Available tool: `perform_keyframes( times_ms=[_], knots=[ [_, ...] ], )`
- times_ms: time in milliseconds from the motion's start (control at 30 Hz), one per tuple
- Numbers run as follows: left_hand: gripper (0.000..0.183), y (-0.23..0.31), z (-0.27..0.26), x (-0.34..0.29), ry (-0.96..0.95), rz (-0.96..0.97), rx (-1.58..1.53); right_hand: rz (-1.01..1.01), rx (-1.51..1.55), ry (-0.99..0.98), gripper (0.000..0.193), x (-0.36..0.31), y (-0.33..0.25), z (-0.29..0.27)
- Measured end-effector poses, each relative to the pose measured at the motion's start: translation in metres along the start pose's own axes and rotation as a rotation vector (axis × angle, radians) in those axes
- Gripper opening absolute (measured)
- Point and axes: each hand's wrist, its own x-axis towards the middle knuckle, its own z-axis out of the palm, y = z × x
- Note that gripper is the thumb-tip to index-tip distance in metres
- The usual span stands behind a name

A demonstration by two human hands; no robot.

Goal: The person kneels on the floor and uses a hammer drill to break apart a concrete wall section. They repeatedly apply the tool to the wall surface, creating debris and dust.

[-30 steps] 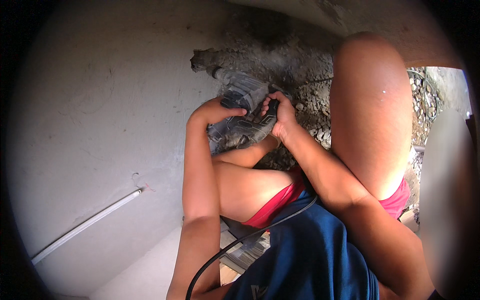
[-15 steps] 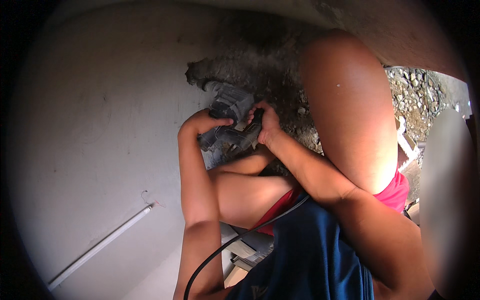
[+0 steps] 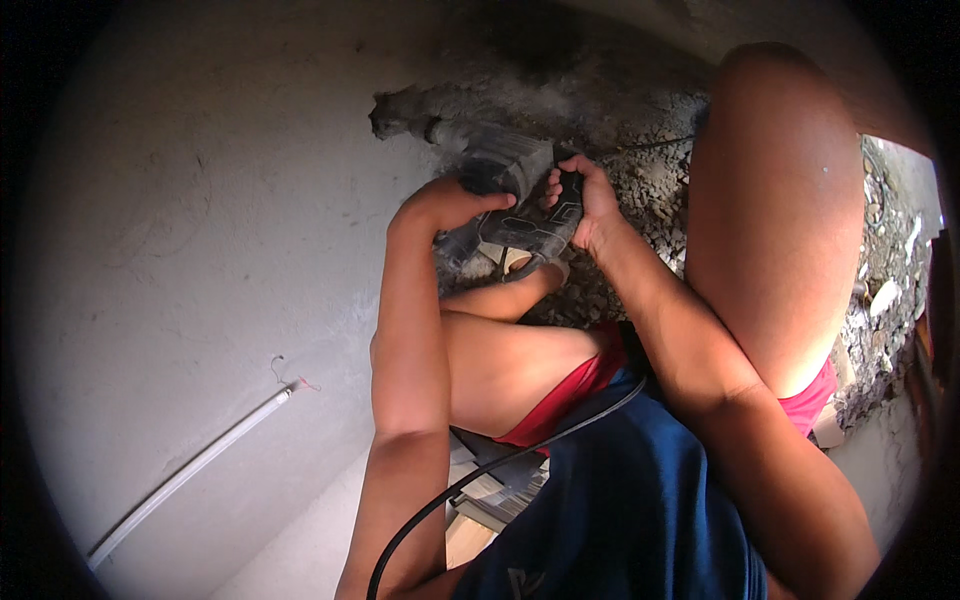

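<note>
A dusty grey and black demolition hammer (image 3: pixel 528 152) lies sideways in front of me, its front end pointing left at a broken-out hollow (image 3: pixel 392 116) in the grey wall. Whether its bit touches the wall is hidden in shadow. My left hand (image 3: pixel 455 203) is closed around the side of the tool near its front, thumb on top. Around the rear handle my right hand (image 3: pixel 594 196) is closed, its fingers curled through the loop. My folded leg is just below the tool.
Rubble and gravel (image 3: pixel 655 185) cover the ground right of the tool. My raised right knee (image 3: pixel 775 200) stands beside my right forearm. A black cable (image 3: pixel 490 467) crosses my lap. At lower left a white conduit (image 3: pixel 195 472) with loose wires runs along the wall.
The demolition hammer and both hands have moved right, drawing the tool's front farther from the hollow's left edge. My right knee has swung right. The view has shifted slightly.
</note>
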Motion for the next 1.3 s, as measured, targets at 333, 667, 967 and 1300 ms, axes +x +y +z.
perform_keyframes(
  times_ms=[333, 667, 967, 1300],
  knots=[
    [0.087, 0.005, -0.004, -0.015, 0.021, 0.068, -0.15, -0.067, -0.075, -0.045, 0.013, -0.009, -0.009, 0.02],
    [0.083, -0.043, -0.017, 0.018, 0.191, 0.036, -0.332, -0.131, -0.319, -0.061, 0.014, 0.003, -0.013, 0.077],
    [0.077, -0.027, -0.037, 0.011, 0.118, 0.051, -0.379, -0.184, -0.349, 0.029, 0.013, 0.019, -0.011, 0.093],
    [0.09, -0.028, -0.026, 0.028, 0.065, 0.093, -0.305, -0.161, -0.313, 0.013, 0.013, 0.031, -0.013, 0.068]
  ],
)
